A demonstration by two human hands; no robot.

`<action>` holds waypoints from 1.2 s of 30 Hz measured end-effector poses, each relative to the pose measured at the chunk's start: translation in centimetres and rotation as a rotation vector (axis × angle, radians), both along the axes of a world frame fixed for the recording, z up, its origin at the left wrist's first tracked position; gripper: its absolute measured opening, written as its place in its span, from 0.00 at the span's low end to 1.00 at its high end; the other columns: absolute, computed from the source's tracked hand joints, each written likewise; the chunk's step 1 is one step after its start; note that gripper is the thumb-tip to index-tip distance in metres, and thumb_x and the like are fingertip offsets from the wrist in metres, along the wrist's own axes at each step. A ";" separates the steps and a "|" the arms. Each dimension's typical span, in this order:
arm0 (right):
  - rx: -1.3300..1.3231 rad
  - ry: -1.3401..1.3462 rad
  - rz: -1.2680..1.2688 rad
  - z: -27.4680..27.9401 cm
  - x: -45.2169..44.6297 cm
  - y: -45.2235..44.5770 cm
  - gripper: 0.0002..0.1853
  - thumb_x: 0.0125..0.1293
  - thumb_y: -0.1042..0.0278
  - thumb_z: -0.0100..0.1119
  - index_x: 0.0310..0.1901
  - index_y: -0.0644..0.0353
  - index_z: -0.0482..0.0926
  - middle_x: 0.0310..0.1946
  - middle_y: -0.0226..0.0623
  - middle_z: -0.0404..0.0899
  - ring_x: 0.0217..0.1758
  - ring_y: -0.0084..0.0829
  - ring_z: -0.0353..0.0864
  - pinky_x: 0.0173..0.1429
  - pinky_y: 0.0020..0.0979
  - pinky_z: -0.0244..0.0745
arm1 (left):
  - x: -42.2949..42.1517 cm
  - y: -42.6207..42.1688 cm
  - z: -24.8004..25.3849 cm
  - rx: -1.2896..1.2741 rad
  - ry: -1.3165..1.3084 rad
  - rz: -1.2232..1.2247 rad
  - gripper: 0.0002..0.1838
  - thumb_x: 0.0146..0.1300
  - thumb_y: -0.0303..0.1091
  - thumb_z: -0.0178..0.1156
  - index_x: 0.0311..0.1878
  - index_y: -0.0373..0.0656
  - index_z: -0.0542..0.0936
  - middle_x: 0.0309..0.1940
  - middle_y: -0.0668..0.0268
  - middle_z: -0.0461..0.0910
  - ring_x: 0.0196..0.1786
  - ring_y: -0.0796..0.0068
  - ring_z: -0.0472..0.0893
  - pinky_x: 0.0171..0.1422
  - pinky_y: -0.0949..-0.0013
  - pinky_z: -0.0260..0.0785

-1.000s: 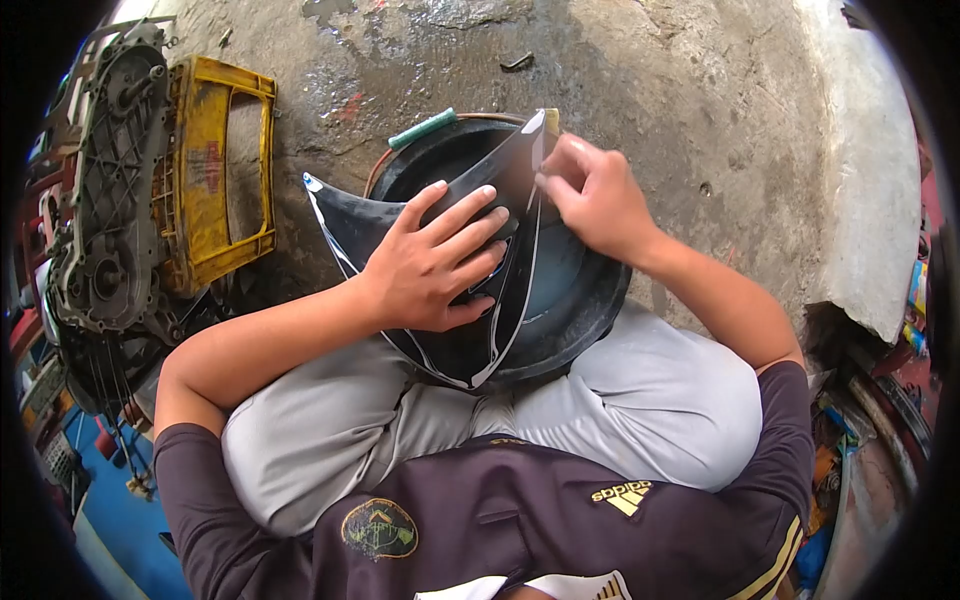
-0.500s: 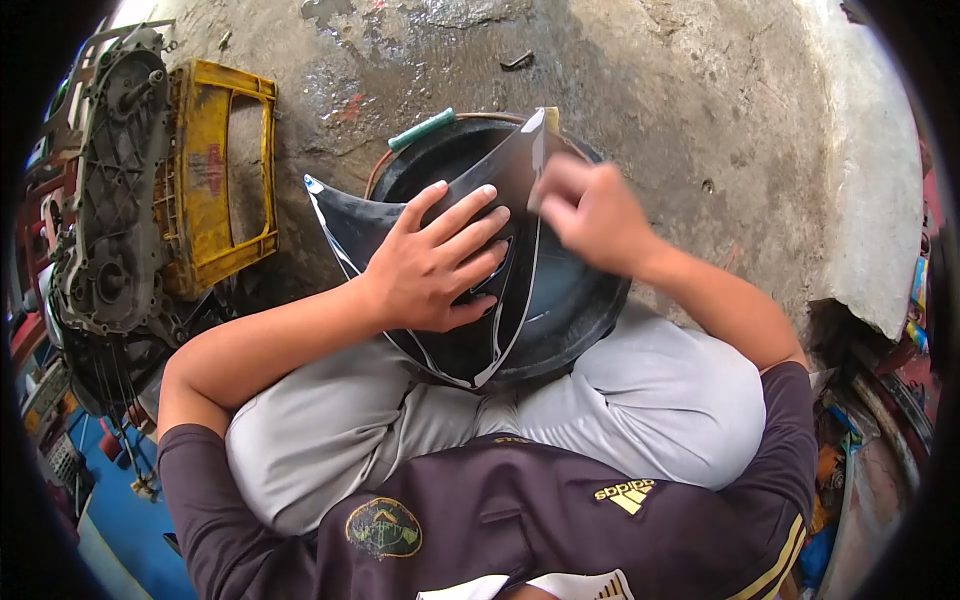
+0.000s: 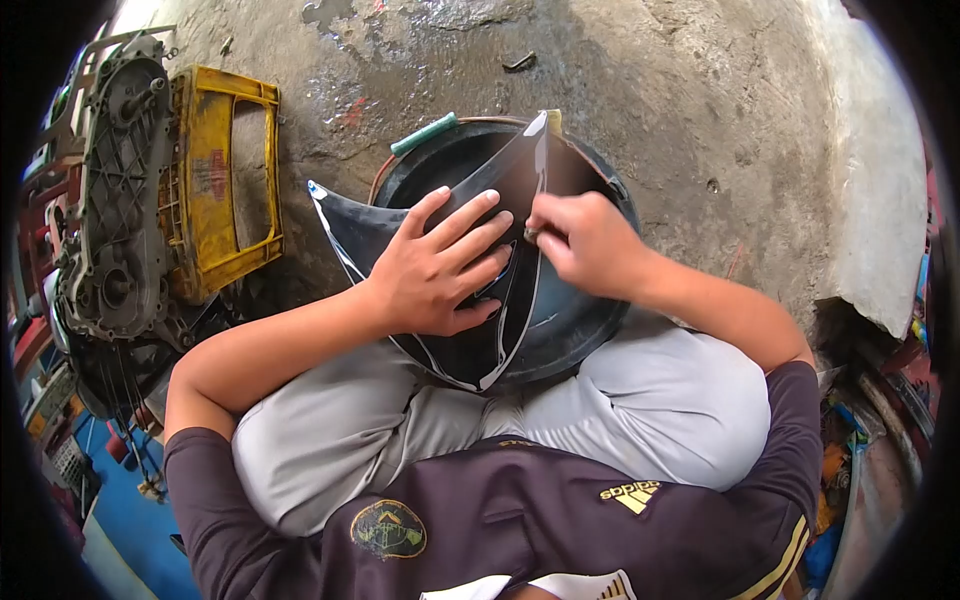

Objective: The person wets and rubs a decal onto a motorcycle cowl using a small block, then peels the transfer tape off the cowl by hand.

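Observation:
A dark, pointed panel with whitish worn edges (image 3: 365,222), like a motorcycle fairing piece, lies across a black bucket (image 3: 590,330) between my knees. My left hand (image 3: 440,265) rests flat on the panel with its fingers spread. At the panel's right edge is my right hand (image 3: 580,240), its fingers pinched together against that edge. Something small and pale shows at the right fingertips, too little of it to name. The bucket's wire handle carries a green grip (image 3: 424,134), which leans at the far left of the rim.
To the left stand a worn yellow crate (image 3: 230,265) and a metal engine casing (image 3: 115,200). The concrete floor (image 3: 690,120) is partly wet. A raised concrete ledge (image 3: 875,180) runs along the right, with assorted parts (image 3: 880,420) below it.
My right hand has moved down the panel's right edge toward me, from blurred to sharp. My left hand stays on the panel, which keeps its place on the bucket.

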State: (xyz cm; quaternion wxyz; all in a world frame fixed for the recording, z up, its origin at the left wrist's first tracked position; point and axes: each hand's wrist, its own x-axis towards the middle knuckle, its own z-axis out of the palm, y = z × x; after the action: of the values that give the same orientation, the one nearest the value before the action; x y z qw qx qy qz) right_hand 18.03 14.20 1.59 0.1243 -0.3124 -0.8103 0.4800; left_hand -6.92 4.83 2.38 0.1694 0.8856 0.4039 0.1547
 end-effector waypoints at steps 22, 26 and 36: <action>0.041 -0.015 -0.080 0.2 0.0 1.7 0.04 0.62 0.79 0.62 0.38 0.64 0.81 0.31 0.50 0.85 0.35 0.51 0.88 0.40 0.44 0.80 | 0.1 -0.1 -0.1 0.007 0.008 0.000 0.28 0.54 0.53 0.75 0.56 0.50 0.86 0.73 0.61 0.78 0.83 0.55 0.69 0.84 0.38 0.50; 0.050 0.008 -0.003 0.1 0.1 1.4 0.05 0.62 0.79 0.63 0.39 0.64 0.81 0.30 0.51 0.85 0.34 0.52 0.87 0.40 0.43 0.80 | 0.2 -0.1 0.1 -0.001 0.022 -0.002 0.29 0.55 0.53 0.74 0.57 0.50 0.85 0.73 0.61 0.78 0.83 0.55 0.68 0.84 0.37 0.49; 0.011 -0.030 -0.130 0.3 -0.2 3.5 0.07 0.61 0.79 0.65 0.39 0.62 0.78 0.33 0.53 0.84 0.39 0.56 0.86 0.42 0.48 0.80 | 0.1 -0.2 0.0 -0.013 0.017 -0.003 0.29 0.54 0.53 0.74 0.57 0.50 0.85 0.73 0.61 0.77 0.83 0.54 0.69 0.84 0.38 0.49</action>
State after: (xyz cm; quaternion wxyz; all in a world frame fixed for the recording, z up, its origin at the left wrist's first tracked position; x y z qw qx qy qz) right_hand 17.81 17.67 1.91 0.1449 -0.3708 -0.7926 0.4619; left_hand -6.82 4.63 2.37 0.1719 0.8865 0.4047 0.1442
